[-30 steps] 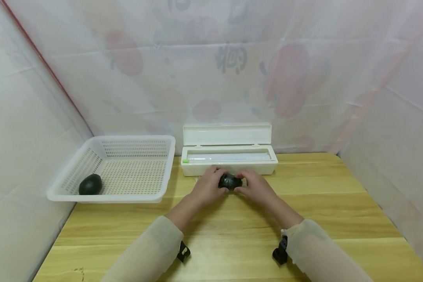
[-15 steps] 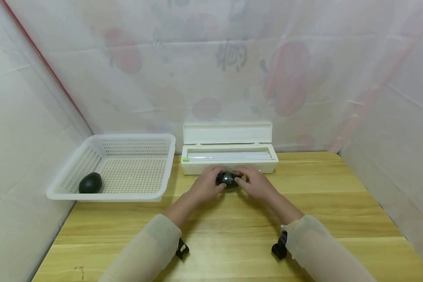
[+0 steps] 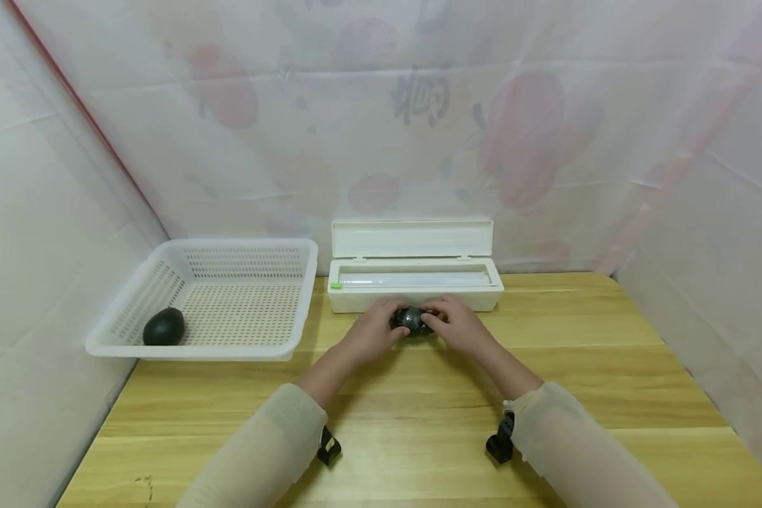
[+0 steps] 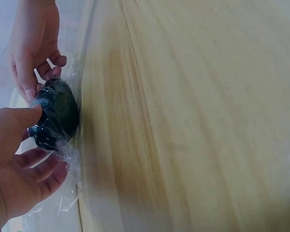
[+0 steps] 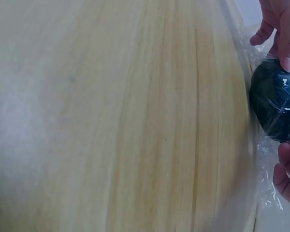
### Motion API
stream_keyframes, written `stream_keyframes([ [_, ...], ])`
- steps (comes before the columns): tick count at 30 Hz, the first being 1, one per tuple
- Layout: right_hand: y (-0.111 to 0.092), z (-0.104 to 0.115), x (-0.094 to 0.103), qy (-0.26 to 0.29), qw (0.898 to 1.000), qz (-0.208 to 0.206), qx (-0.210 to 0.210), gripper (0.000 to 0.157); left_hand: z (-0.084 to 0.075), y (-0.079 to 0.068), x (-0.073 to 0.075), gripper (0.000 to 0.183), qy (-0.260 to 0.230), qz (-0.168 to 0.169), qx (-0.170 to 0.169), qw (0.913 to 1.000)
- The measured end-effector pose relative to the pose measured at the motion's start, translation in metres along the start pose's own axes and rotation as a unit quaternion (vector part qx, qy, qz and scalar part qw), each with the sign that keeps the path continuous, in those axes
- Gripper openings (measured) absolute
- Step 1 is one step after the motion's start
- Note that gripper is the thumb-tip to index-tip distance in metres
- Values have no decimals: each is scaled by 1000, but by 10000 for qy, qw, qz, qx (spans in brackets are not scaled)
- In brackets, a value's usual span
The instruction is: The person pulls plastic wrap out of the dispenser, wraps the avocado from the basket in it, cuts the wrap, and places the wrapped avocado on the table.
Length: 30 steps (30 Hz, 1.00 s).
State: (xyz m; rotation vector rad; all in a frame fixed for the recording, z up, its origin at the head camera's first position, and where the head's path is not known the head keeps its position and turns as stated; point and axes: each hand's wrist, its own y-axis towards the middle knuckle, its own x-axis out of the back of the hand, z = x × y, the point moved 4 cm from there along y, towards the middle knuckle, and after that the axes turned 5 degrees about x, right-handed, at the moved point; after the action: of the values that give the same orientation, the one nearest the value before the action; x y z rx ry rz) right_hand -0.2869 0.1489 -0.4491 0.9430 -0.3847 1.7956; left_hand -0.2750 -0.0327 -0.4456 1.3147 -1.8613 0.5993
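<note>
A dark green avocado lies on its side, wrapped in shiny cling film, just in front of the open white box. My left hand grips its left end, with the thumb pressed on the film-covered skin and the fingers under that end. At the opposite end, my right hand holds the avocado between thumb and fingers. Loose crinkled film sticks out at both ends in the wrist views, trailing beside the right hand's fingers.
Behind the hands, a white cling film box stands with its lid raised and a film roll inside. A white plastic basket at left holds another avocado. Pale sheeting surrounds the wooden table.
The avocado has turned and shifted slightly between my hands, and my right thumb has come up onto its end. The basket and box stay in place.
</note>
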Motion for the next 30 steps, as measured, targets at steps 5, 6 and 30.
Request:
stream_keyframes([
  [5,-1,-1,2,-93,9999,-17,67,33,1,0,1,46,-32,36,14,10000],
  [6,-2,-2,3,-77,9999,-40,71,33,2,1,1,46,-39,26,4,10000],
  [30,-4,-1,3,-350,9987,-234,283,22,3,-2,2,43,-64,-145,268,9995],
])
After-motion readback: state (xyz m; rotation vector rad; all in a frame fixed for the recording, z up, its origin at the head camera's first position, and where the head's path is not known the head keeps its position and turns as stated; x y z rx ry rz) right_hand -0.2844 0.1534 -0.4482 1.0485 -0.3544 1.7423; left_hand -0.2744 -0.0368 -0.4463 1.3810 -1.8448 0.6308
